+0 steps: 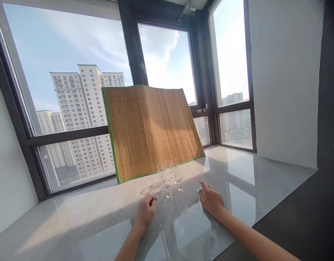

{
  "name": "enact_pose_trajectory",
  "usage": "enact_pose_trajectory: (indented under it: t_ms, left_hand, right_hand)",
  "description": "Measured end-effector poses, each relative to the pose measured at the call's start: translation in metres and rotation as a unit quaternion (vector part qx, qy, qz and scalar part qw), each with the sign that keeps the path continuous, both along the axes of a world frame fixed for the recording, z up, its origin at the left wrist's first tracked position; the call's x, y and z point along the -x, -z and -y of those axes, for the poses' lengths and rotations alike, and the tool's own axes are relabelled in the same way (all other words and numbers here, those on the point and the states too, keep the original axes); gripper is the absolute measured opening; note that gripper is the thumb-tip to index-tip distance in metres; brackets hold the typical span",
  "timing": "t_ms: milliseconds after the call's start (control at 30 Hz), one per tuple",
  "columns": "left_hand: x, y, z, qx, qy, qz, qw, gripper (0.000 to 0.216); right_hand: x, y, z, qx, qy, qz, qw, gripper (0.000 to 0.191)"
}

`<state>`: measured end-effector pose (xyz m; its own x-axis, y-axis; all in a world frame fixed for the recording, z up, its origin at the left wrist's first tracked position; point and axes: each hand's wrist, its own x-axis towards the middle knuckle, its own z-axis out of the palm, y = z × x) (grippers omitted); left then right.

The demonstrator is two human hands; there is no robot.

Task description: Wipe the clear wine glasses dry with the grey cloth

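Head view: your two hands are apart, low over the glossy marble-look windowsill (107, 210), with a cluster of clear stemmed glasses (170, 178) beyond and between them. The glasses stand upright, close together and overlapping in the view, so you cannot be sure of their exact number; their shadows fall to the left on the pale surface. Your left hand (146, 209) is curled into a loose fist just to the near left of the cluster, apart from the glasses. Your right hand (210, 197) is to their right, its index finger stretched forward, with a small white piece (198, 189) at its fingers; you cannot tell whether they pinch it or only touch it. Behind the glasses, a bamboo mat (153, 130) with green edging leans back against the dark window frame (130, 40), its lower edge on the sill and a patch of sunlight across its slats. Through the glass on the left, you see tall pale apartment towers (88, 98) beneath a partly cloudy sky.
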<state>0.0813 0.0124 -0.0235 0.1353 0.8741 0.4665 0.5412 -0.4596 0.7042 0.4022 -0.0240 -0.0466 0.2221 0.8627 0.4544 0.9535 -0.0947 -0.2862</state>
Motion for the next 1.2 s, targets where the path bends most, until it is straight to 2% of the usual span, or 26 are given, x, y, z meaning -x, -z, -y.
enact_pose_trajectory:
  t_ms: [200, 367, 533, 667, 767, 1000, 1200]
  left_hand:
    - [-0.003, 0.005, 0.003, 0.002, 0.034, -0.069, 0.997, 0.019]
    - [0.0, 0.005, 0.009, 0.001, 0.031, -0.07, 0.997, 0.022]
    - [-0.002, -0.001, 0.021, 0.003, 0.056, -0.075, 0.996, 0.023]
    - [-0.009, -0.007, 0.034, 0.015, 0.109, -0.136, 0.985, 0.032]
    - [-0.014, -0.011, 0.04, 0.027, 0.113, -0.187, 0.976, 0.04]
    - [-0.03, -0.014, 0.042, 0.053, 0.131, -0.314, 0.939, 0.064]
    - [-0.039, -0.012, 0.031, 0.089, 0.122, -0.32, 0.935, 0.071]
  right_hand:
    - [0.003, -0.005, -0.052, 0.005, 0.071, 0.012, 0.997, 0.047]
    - [0.006, -0.007, -0.076, 0.004, 0.067, 0.02, 0.998, 0.051]
    - [0.003, -0.012, -0.092, 0.017, 0.066, -0.036, 0.997, 0.052]
    - [-0.004, -0.014, -0.101, 0.037, 0.064, -0.127, 0.989, 0.051]
    - [-0.009, -0.013, -0.105, 0.043, 0.053, -0.168, 0.983, 0.048]
    - [-0.009, -0.017, -0.105, 0.063, 0.035, -0.16, 0.984, 0.05]
    - [-0.007, -0.02, -0.103, 0.071, 0.032, -0.158, 0.984, 0.048]
